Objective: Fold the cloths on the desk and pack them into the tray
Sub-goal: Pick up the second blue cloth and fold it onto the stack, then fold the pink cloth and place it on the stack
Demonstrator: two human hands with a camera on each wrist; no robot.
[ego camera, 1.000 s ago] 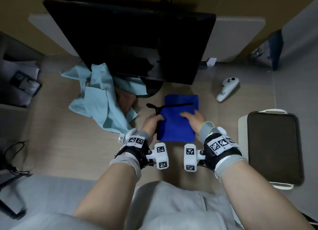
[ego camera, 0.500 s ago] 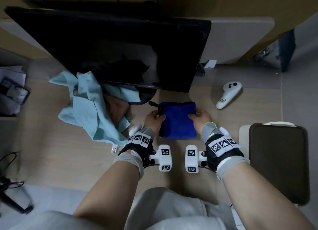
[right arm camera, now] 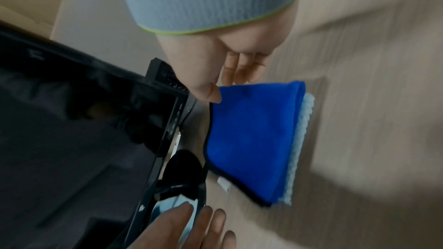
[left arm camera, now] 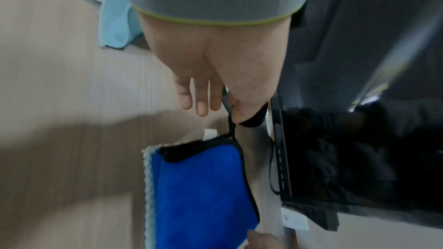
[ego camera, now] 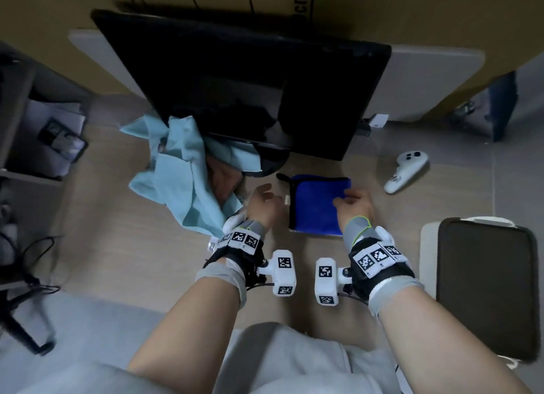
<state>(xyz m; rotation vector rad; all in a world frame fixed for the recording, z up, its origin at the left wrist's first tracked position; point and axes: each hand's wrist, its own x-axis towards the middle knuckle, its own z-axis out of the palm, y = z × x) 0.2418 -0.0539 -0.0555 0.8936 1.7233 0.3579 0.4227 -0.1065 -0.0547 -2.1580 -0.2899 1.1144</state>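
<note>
A blue cloth [ego camera: 318, 208] with black trim lies folded into a small square on the desk in front of the monitor; it also shows in the wrist views [left arm camera: 199, 196] [right arm camera: 251, 139]. A black loop [ego camera: 282, 176] sticks out at its far left corner. My right hand [ego camera: 351, 203] is at the cloth's right edge, fingers curled onto it and thumb at the far corner. My left hand [ego camera: 263, 202] hovers just left of the cloth with straight fingers [left arm camera: 196, 97], holding nothing. The dark tray [ego camera: 485, 284] sits at the right, nothing in it.
A heap of light blue cloths [ego camera: 182, 193] with a brown one [ego camera: 220, 175] under it lies at the left. The black monitor [ego camera: 250, 93] and its stand base [ego camera: 270, 164] are just behind the blue cloth. A white controller [ego camera: 407, 171] lies at the far right.
The blue cloth was folded shorter, towards me. My left hand has let go of its left side and drawn away to the left. My right hand has shifted to the right edge.
</note>
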